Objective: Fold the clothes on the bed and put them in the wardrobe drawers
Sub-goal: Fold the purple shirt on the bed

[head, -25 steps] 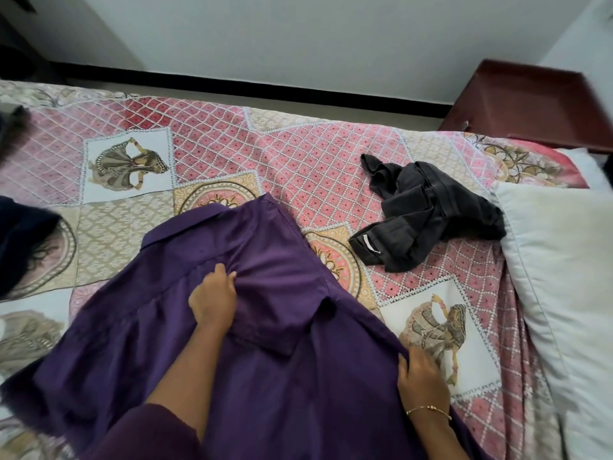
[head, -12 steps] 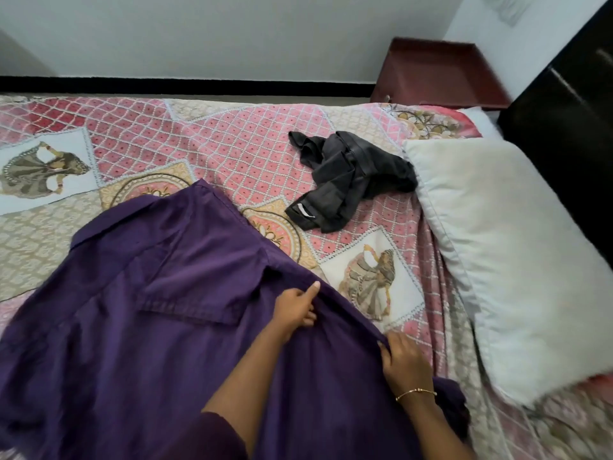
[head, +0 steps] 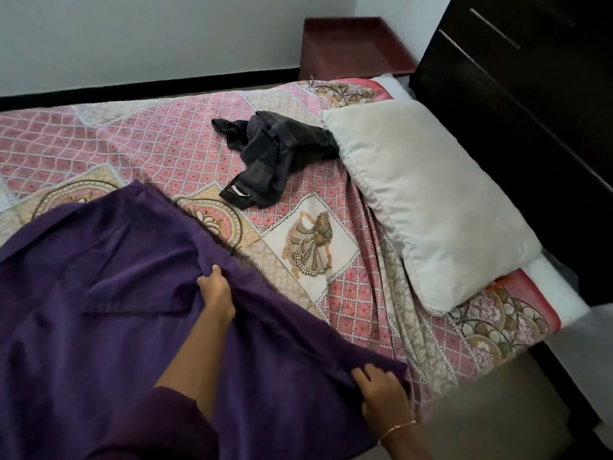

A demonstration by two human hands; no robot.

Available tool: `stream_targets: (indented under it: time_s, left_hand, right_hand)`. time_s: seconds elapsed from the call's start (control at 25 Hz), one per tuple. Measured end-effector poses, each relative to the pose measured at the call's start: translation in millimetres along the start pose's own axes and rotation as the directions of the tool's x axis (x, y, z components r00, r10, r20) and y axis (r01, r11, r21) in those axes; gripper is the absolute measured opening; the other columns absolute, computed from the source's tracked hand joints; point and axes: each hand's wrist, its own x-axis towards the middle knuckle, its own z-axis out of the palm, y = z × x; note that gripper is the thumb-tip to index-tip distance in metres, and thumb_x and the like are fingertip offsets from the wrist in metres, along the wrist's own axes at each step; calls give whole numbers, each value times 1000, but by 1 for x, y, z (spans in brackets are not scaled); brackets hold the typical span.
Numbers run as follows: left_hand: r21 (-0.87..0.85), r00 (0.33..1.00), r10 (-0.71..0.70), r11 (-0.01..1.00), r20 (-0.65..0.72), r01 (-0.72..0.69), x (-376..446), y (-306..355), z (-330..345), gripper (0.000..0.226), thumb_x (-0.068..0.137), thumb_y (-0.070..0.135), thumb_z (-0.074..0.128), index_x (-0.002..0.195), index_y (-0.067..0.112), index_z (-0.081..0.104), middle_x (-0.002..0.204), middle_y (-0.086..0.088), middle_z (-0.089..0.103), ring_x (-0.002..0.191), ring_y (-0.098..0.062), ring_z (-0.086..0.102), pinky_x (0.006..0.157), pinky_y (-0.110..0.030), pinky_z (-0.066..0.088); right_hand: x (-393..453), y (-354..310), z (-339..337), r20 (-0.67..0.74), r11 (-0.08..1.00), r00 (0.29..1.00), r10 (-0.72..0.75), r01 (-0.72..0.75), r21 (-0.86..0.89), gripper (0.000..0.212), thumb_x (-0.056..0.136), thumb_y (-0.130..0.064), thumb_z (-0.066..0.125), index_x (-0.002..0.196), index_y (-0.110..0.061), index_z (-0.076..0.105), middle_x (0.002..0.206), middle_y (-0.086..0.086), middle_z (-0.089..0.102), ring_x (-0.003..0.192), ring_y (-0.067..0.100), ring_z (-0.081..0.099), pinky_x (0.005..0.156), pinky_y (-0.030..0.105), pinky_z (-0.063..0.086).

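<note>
both hands – left hand (head: 217,293), right hand (head: 381,391) – seemingly pinch purple shirt (head: 99,310) edge | left shifted rightward

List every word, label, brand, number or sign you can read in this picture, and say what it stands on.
No readable text anywhere.
Dark grey garment: a small white mark near its hem, too small to read as a word or brand.
Bedsheet: printed patterns and dancer figures only, no lettering.

No readable text, brand, number or sign. Small white mark on dark grey garment (head: 269,161) hem: too small to make out.
</note>
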Motion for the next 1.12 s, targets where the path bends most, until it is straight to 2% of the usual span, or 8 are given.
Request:
stream_targets:
  time_s: [0.2, 0.36, 0.44, 0.56, 0.72, 0.88, 1.0, 1.12]
  left_hand:
    - [75, 996, -16, 997, 83, 9, 7, -5, -20, 41, 93, 11, 53, 130, 5, 38, 129, -15, 52, 101, -23, 53, 93, -37, 46]
    - [166, 988, 124, 980, -95, -107, -1, -11, -34, 21, 94, 4, 47, 110, 13, 38, 123, -14, 51, 96, -19, 46, 91, -32, 42]
    - [253, 971, 217, 950, -103, -185, -6, -11, -39, 21, 93, 7, 49, 109, 12, 37, 119, -15, 52, 96, -22, 48, 89, -31, 40]
    - [311, 965, 263, 916, 10, -253, -8, -10, -38, 23, 92, 15, 55, 110, 12, 42, 124, -17, 54, 97, -23, 51, 88, -32, 41]
    - [259, 978, 115, 953, 176, -159, 1, -11, -34, 23, 97, 16, 47, 114, 3, 54, 125, -23, 56, 108, -34, 56, 96, -45, 44]
    - [166, 986, 82, 980, 148, -106, 13, -12, -30, 25, 93, -7, 38, 87, 13, 52, 108, -12, 55, 75, -13, 51, 69, -26, 45]
    - [-42, 986, 76, 997, 147, -71, 17, -2, -27, 38, 94, -3, 41, 129, 11, 43, 128, -9, 53, 101, -19, 57, 90, -33, 47]
    - [75, 978, 207, 975, 25, -208, 16, 8, -29, 59, 91, -11, 40, 143, 11, 24, 140, -11, 45, 111, -19, 51, 93, -24, 40]
  right_hand:
    - [-25, -20, 2, 148, 993, 988, -33, 16, 117, 38, 50, -34, 40, 86, -22, 41, 54, -5, 56, 43, 15, 53, 55, 25, 28]
    - [-31, -28, -12, 141, 992, 989, -48, 31, 122, 27, 59, -47, 48, 75, -25, 45, 51, -9, 53, 43, 11, 51, 44, 22, 36]
    - [-34, -24, -13, 24, 983, 994, 104, -107, 151, 36, 80, -52, 46, 68, -19, 56, 61, -2, 52, 56, 17, 50, 53, 28, 36]
    - [-22, -15, -16, 9, 908, 910, 414, -413, 66, 64, 94, -53, 25, 81, -8, 69, 80, 13, 61, 69, 32, 57, 59, 36, 47]
    - [-20, -3, -11, 44, 889, 888, 458, -458, -18, 61, 97, -43, 25, 68, -12, 70, 65, 4, 67, 62, 29, 64, 60, 37, 47]
    - [-26, 12, -1, 37, 832, 832, 553, -554, 23, 72, 101, -40, 15, 71, -5, 70, 74, 11, 72, 50, 27, 64, 56, 42, 53]
    - [-13, 9, -6, 126, 777, 767, 629, -626, -70, 31, 92, -20, 42, 96, -3, 68, 92, 11, 72, 77, 31, 68, 74, 48, 53]
    - [-10, 2, 1, 234, 672, 630, 741, -703, -233, 30, 99, -26, 38, 118, -14, 57, 118, 1, 62, 113, 23, 52, 91, 37, 38]
